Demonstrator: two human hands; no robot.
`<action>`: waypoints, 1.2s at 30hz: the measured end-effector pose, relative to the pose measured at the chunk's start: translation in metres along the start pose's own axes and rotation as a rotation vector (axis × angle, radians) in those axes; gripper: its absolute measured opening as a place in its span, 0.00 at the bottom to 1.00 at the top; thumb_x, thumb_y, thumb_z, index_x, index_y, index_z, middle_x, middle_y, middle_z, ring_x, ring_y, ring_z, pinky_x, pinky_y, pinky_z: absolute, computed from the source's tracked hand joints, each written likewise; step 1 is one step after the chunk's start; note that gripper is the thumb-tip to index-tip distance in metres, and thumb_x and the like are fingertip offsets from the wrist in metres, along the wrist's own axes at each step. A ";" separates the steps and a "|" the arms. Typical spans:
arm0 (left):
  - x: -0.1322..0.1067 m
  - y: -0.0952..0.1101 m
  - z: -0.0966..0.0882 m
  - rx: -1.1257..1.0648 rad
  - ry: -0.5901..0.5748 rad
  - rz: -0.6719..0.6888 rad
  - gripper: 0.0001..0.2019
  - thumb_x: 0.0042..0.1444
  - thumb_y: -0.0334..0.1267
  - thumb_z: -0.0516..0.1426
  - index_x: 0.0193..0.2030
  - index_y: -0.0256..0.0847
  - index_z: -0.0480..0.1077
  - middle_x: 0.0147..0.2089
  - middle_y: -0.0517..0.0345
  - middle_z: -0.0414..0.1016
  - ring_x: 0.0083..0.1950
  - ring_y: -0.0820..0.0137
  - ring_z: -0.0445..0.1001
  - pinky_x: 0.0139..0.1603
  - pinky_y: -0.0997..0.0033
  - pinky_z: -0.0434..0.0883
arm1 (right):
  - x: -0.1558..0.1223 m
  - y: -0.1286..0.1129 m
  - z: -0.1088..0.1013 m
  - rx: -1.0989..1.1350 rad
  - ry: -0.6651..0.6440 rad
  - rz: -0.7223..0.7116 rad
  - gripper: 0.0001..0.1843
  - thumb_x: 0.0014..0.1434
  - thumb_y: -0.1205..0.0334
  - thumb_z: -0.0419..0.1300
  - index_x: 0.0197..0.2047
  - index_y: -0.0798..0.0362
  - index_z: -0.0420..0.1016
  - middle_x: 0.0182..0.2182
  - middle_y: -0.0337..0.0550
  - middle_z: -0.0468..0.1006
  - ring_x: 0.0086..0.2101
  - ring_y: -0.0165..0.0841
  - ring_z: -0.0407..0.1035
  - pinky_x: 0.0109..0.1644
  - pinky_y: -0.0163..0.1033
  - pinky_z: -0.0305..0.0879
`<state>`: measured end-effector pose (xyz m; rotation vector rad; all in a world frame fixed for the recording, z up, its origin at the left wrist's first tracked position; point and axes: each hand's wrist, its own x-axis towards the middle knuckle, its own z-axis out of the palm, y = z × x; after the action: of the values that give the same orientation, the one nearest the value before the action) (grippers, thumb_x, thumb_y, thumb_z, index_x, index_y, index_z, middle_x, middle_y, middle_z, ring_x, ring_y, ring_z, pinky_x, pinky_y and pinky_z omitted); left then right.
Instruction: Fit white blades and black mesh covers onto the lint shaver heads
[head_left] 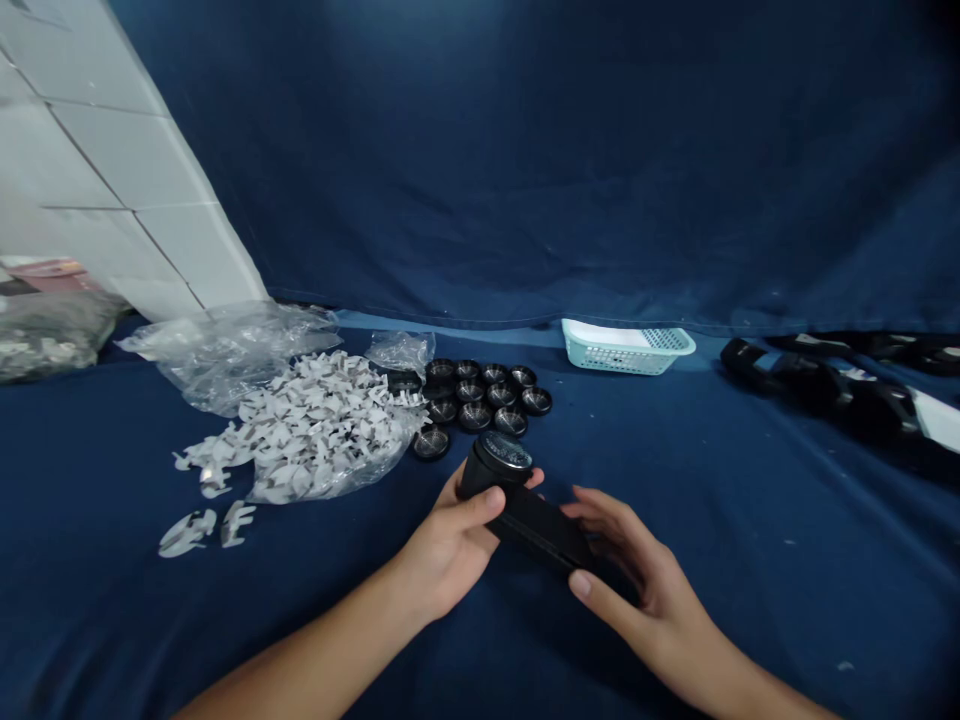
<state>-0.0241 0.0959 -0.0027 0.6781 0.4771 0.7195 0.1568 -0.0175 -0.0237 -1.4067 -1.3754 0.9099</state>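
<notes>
A black handheld device (544, 522) that looks like a fabric shaver is held at a slant between my hands. Its round head (504, 452) has a shiny, patterned metallic face turned up. My left hand (457, 540) is closed around the head end, thumb pressed on the near side. At the lower end of the handle, my right hand (637, 570) curls with its thumb against the near edge and its fingers on the far side; part of the grip is hidden. Just beyond the head lie several round black caps (474, 416) with mesh-like silvery faces, set in rough rows.
Left of the caps, small white and silver pieces (322, 425) are heaped on a clear plastic bag (225, 350); a few lie loose. A light-blue basket (628, 350) stands at the back by a blue curtain (525, 160). More black devices (825, 385) lie at right.
</notes>
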 end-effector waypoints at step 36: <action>0.001 -0.016 0.008 0.506 -0.103 0.160 0.31 0.41 0.41 0.71 0.52 0.41 0.65 0.46 0.55 0.72 0.49 0.63 0.70 0.52 0.65 0.66 | 0.011 0.000 -0.013 -0.267 0.068 -0.220 0.32 0.53 0.56 0.69 0.59 0.42 0.61 0.53 0.44 0.73 0.53 0.43 0.68 0.56 0.48 0.66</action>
<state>-0.0117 0.0845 -0.0083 1.2331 0.5186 0.7146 0.1703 -0.0086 -0.0187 -1.4324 -1.6075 0.5461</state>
